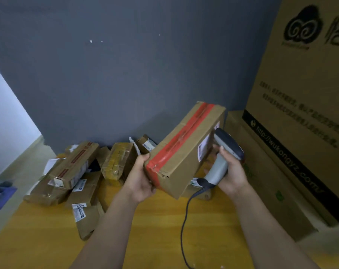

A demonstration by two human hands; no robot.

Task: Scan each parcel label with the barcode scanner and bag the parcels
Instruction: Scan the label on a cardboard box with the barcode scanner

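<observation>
- Parcel [176, 152] — a flat brown cardboard box, held in the air above the yellow table [164, 230], tilted so that its far end stands higher than its near end.
- Red tape [177, 139] runs along the middle of its upper face and wraps over the near end, where the cardboard corner is torn and crumpled.
- White label [204, 148] with dark print sits on the box's right side face, turned toward the scanner; the print is too blurred to read.
- Left hand [140, 177] grips the near-left end of the parcel, thumb on the taped edge, palm against the end.
- Right hand [229, 171] is wrapped round the pale grey handle of the barcode scanner [219, 166], fingers curled across its front.
- Scanner's dark head is just beside the label, facing it; whether they touch cannot be told.
- Black cable [184, 220] hangs from the base of the handle down toward the table — it leaves the picture at the lower edge.
- Other parcels [77, 171], brown and taped, lie heaped on the table's far left against the grey wall [126, 65]; one white sticker [79, 206] reads 4003.
- Large printed carton [304, 94] stands at the right, on top of a lower box.
</observation>
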